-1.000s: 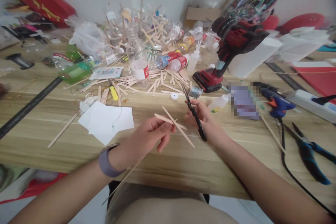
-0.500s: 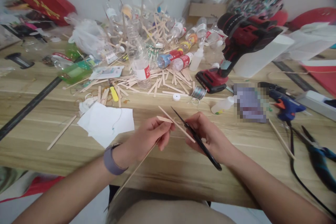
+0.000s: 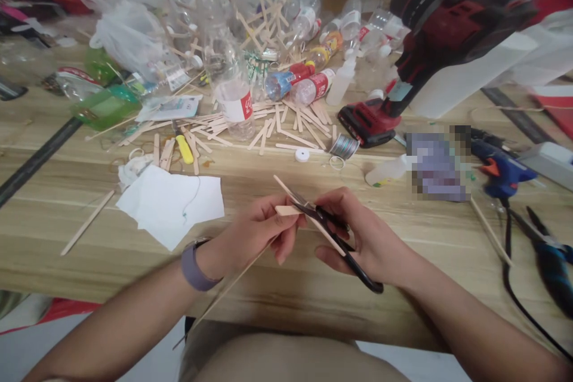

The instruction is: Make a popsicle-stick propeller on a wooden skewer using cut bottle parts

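Observation:
My left hand (image 3: 268,227) pinches crossed wooden sticks (image 3: 289,210), one of them short and flat, another slanting down to the right. A long thin stick (image 3: 230,283) runs from under this hand toward my lap. My right hand (image 3: 358,236) is closed on black-handled scissors (image 3: 364,273). The scissor blades lie across the sticks just right of my left fingertips, partly hidden by the wood. How far apart the blades are is hard to tell.
White paper (image 3: 168,203) lies left of my hands. Beyond are loose sticks (image 3: 219,125), an upright plastic bottle (image 3: 235,104), a yellow-handled tool (image 3: 184,148) and a wire spool (image 3: 344,145). At right stand a red-black drill (image 3: 371,122), a blue glue gun (image 3: 508,173) and pliers (image 3: 553,262).
The scissor blades have moved onto the sticks beside my left fingers, and the handles look spread wider. The camera view has shifted closer to the table.

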